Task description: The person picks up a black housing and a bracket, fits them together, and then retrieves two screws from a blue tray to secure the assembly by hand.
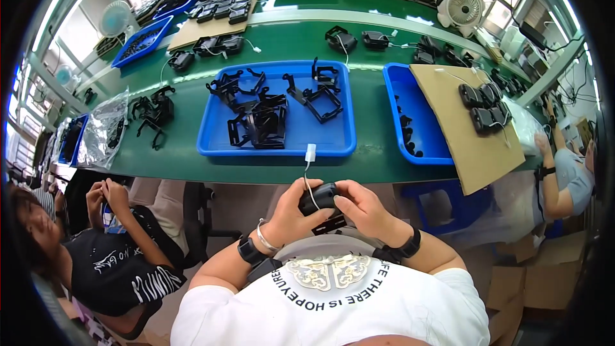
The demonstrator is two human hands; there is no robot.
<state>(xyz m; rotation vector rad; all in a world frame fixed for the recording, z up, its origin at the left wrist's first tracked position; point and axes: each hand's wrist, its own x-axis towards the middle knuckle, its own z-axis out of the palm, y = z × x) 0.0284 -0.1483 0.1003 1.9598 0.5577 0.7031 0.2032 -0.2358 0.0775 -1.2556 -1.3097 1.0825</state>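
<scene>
Just past the near table edge, I hold a black rounded plastic housing (318, 198) between both hands. My left hand (289, 213) grips its left side, fingers closed round it. On the other side my right hand (370, 210) is closed, with its thumb pressed on the housing. A thin white cable rises from the housing to a white plug (311, 153), which stands up in front of the tray's near rim. Below my fingers shows part of a flat black bracket (329, 224); whether it is joined to the housing is hidden.
A blue tray (275, 152) ahead holds black brackets (261, 120). At right, cardboard (458, 134) carrying cabled black units (483, 106) partly covers a blue bin (396, 99). More brackets (154, 112) lie left. A fan (460, 5) stands at back. People sit on both sides.
</scene>
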